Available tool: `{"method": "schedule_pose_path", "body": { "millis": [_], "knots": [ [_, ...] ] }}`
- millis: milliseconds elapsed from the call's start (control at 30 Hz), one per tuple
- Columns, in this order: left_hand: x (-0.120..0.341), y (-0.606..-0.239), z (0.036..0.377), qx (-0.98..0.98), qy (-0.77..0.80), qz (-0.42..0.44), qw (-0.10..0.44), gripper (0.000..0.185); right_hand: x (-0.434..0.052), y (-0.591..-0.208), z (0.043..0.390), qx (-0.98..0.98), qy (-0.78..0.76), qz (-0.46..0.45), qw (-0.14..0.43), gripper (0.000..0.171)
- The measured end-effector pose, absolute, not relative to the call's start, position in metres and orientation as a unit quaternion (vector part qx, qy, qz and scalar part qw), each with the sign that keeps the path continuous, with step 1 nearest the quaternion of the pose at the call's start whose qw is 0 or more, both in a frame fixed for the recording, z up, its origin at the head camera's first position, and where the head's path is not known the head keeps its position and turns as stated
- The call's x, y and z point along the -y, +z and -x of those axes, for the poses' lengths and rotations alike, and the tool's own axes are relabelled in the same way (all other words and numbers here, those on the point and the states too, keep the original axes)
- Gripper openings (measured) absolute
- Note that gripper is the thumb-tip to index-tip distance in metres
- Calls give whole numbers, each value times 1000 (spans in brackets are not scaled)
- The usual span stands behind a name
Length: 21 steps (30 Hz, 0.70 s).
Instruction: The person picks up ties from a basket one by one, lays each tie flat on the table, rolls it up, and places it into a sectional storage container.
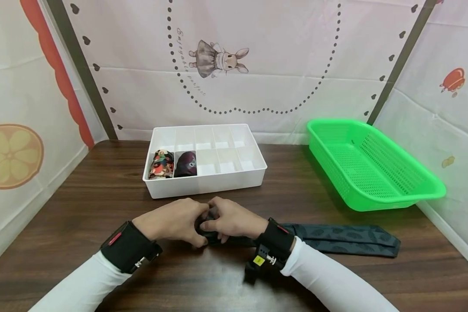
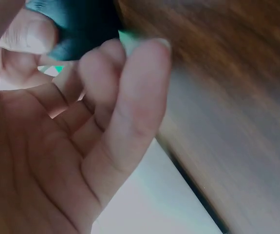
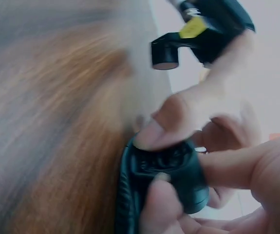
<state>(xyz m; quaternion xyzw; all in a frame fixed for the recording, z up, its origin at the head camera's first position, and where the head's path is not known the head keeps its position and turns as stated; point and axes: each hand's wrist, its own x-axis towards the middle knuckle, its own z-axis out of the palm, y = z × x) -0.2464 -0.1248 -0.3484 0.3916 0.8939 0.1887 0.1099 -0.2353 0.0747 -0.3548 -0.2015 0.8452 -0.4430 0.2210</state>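
A dark necktie (image 1: 345, 237) with a faint leaf pattern lies along the table, its pointed wide end to the right. Its other end is wound into a small roll (image 3: 192, 187), held at the table in front of the organizer box. My left hand (image 1: 175, 220) grips the roll from the left, thumb low and fingers curled over it. From the right, my right hand (image 1: 234, 219) pinches the same roll between thumb and fingers. In the left wrist view the dark roll (image 2: 88, 27) shows beyond the curled left fingers. Both hands partly hide it in the head view.
Behind the hands stands a white divided box (image 1: 206, 184). Two front-left compartments hold a colorful patterned fabric roll (image 1: 162, 165) and a dark purple roll (image 1: 185, 164). A green perforated basket (image 1: 374, 201) stands at the back right. Printed cloth (image 1: 273, 52) hangs behind the table.
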Motion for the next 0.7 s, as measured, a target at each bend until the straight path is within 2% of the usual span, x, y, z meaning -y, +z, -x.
{"method": "schedule_pose_path", "body": {
  "millis": [133,233,300,400,533,600,700],
  "knots": [
    [125,-348,247,-896,187,-386,110,36,-85,-356,240,-803,-499,190,265,50],
    [124,-350,247,-896,188,-390,100,34,-88,-360,242,-787,-522,179,276,50],
    [123,-352,247,-894,191,-394,98,30,-87,-362,241,-807,-505,182,247,50],
    [121,-353,245,-894,187,-393,104,26,-79,-363,234,-859,-441,196,170,56],
    [119,-351,241,-902,172,-381,105,30,-66,-364,224,-903,-357,219,93,59],
    [118,-349,239,-907,162,-376,97,31,-62,-364,223,-902,-358,222,96,55],
    [118,-348,239,-911,151,-375,81,29,-64,-364,228,-882,-399,212,136,49]
  ]
}}
